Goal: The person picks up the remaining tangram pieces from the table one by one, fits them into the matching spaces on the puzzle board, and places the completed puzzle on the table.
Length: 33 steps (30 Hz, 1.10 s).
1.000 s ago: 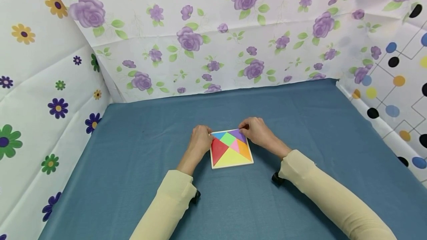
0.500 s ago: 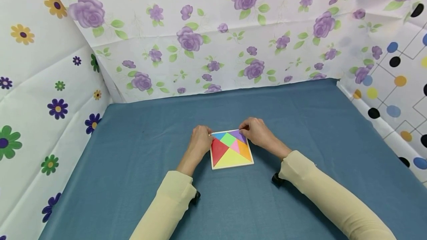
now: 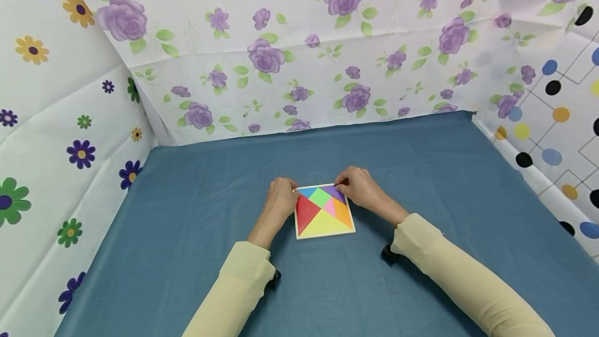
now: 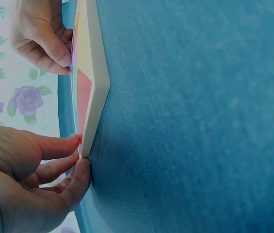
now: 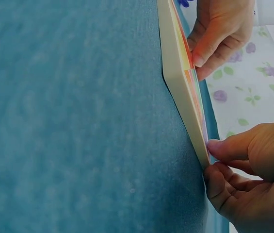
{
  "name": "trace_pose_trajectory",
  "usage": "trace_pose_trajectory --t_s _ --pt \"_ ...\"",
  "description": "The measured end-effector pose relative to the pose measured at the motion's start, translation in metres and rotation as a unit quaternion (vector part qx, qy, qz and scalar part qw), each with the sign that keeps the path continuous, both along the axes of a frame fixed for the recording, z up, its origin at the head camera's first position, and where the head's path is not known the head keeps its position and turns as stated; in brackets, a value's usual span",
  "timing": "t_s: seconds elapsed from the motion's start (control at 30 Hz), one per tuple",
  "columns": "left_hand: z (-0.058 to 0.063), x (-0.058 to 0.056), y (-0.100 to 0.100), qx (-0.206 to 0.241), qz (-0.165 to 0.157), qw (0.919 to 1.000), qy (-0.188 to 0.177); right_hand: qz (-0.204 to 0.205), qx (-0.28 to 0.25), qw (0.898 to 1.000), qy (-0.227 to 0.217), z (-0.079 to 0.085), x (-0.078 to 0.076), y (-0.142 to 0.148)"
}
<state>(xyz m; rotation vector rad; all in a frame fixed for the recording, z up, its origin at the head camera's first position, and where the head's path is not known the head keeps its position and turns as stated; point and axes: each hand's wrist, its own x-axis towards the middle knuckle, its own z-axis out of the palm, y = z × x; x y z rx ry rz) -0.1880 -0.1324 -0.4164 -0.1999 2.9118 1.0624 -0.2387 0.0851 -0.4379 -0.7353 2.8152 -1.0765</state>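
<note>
A square tangram puzzle (image 3: 324, 223) lies on the blue cloth, its pale frame filled with red, yellow, blue, green, pink, orange and purple pieces. At its far left corner my left hand (image 3: 280, 202) pinches the frame. In the left wrist view the thumb of the left hand (image 4: 25, 179) touches the top face, with fingers at the edge. My right hand (image 3: 362, 190) holds the far right corner by the purple piece. From the right wrist view, the right hand (image 5: 258, 170) has its thumb on top and curled fingers against the side.
Blue cloth (image 3: 201, 233) covers the table around the puzzle. Behind it hangs a white sheet (image 3: 318, 77) with purple roses. A flower-patterned sheet (image 3: 51, 134) stands on the left, a dotted one (image 3: 538, 139) on the right. Each sleeve has a black device strapped below it.
</note>
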Motion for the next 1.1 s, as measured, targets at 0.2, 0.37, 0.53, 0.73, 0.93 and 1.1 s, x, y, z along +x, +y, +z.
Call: trace_pose_trajectory --t_s 0.2,0.37,0.53,0.73,0.93,1.1 --pt "-0.0009 0.0021 0.0005 0.008 -0.003 0.9999 0.007 -0.008 0.002 1.0 0.007 -0.0012 0.0 0.0009" --pt "-0.0008 0.0022 0.0007 0.009 -0.003 0.9999 0.012 -0.011 0.01 1.0 0.007 -0.0012 -0.0012 0.0012" --pt "-0.0004 0.0028 -0.0003 0.015 -0.01 0.9996 0.021 -0.016 0.027 1.0 -0.002 0.0024 -0.0014 -0.0001" --pt "-0.0018 0.0023 -0.0016 0.021 -0.016 0.9994 0.024 -0.017 0.033 0.999 -0.01 0.005 -0.001 -0.0007" --pt "-0.0018 0.0007 -0.002 0.021 -0.008 0.9996 0.017 -0.019 0.024 1.0 -0.008 0.0026 -0.0006 -0.0002" --pt "-0.0015 0.0024 -0.0013 0.012 -0.008 0.9998 0.011 -0.009 0.013 1.0 -0.001 -0.0006 0.0004 0.0023"
